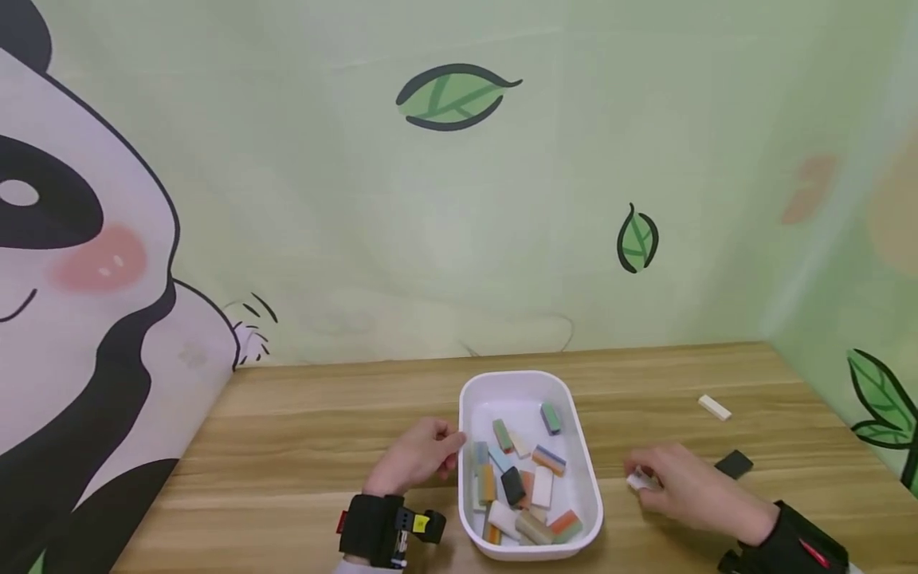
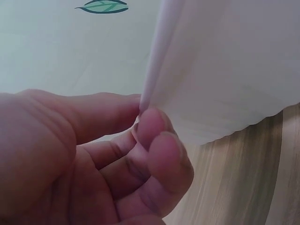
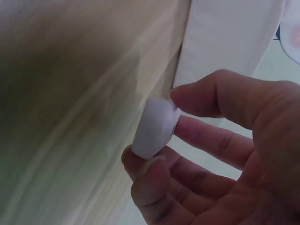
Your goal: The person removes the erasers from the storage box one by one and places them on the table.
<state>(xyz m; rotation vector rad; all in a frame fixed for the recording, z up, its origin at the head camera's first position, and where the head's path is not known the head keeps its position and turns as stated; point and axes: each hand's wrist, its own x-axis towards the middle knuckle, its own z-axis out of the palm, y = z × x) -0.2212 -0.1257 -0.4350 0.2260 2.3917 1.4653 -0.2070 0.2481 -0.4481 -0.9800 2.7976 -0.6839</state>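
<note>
My left hand [image 1: 416,458] pinches the left rim of a white plastic tub [image 1: 518,394]. In the left wrist view, the thumb and fingertips meet at the edge of the tub wall. Small blocks in several colours lie jumbled in the tub, mostly toward its near end, among them a black block [image 1: 512,485] and a green block [image 1: 550,418]. To the right of the tub, my right hand [image 1: 677,486] holds a small white block [image 3: 154,127] between thumb and fingers, low over the table. The right wrist view shows its rounded edges.
On the wooden table [image 1: 344,399], a dark flat block [image 1: 735,464] lies just beyond my right wrist. Farther back is a thin white block [image 1: 715,407]. A green backdrop [image 1: 344,199] printed with a panda and leaves stands behind the table and along its right side.
</note>
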